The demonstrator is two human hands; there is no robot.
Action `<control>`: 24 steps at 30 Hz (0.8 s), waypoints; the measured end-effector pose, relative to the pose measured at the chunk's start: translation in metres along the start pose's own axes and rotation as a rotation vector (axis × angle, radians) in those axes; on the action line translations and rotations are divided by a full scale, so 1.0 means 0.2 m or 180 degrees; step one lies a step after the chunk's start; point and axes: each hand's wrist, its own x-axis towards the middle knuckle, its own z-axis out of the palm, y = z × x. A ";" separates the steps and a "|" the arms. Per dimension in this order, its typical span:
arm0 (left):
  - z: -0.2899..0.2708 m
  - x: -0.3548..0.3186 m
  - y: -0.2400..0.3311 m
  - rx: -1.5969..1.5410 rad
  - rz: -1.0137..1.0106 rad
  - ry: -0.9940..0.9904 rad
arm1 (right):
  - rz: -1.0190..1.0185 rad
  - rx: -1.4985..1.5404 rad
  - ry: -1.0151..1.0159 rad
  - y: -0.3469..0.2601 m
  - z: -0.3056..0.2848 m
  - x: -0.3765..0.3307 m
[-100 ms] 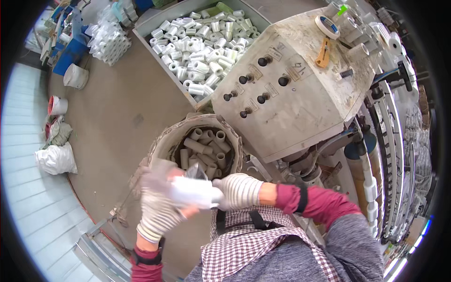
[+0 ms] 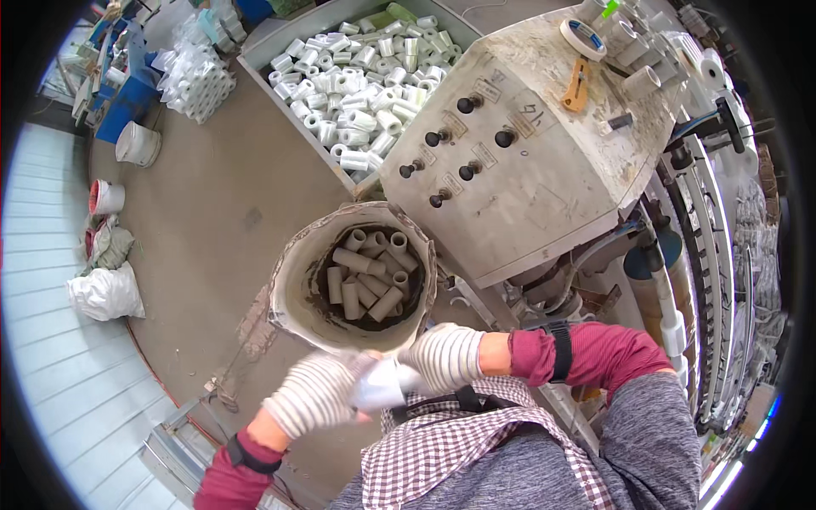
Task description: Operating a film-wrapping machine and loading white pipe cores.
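A small white roll, smeared by motion, sits between my two hands in front of the apron. My left hand, in a striped knit glove, closes round its left side. At its other end is my right hand, also gloved, with its fingers curled in against the roll. The fingertips of both hands are partly hidden or blurred. Just beyond them stands a round, worn bin with several bare cardboard tubes lying inside it.
A large grey crate heaped with white rolls stands beyond the bin. To the right is a machine cabinet with black knobs, an orange cutter and a tape roll on top. White sacks and buckets line the left.
My left hand has swung right and in toward my right hand, and the roll has shifted slightly right and nearer me. More of the bin's near side shows.
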 end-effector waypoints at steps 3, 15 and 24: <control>0.16 0.01 0.04 -0.0697 0.0631 -0.0238 | -0.0724 -0.0172 -0.0224 0.05 0.13 -0.07; -0.47 0.36 -0.42 -0.3134 -0.0177 0.3386 | -0.0394 0.0588 0.3305 0.13 -0.04 0.28; -0.87 1.13 -0.21 -0.3365 0.0815 0.2451 | 0.0629 0.1900 0.4285 0.70 0.67 -0.72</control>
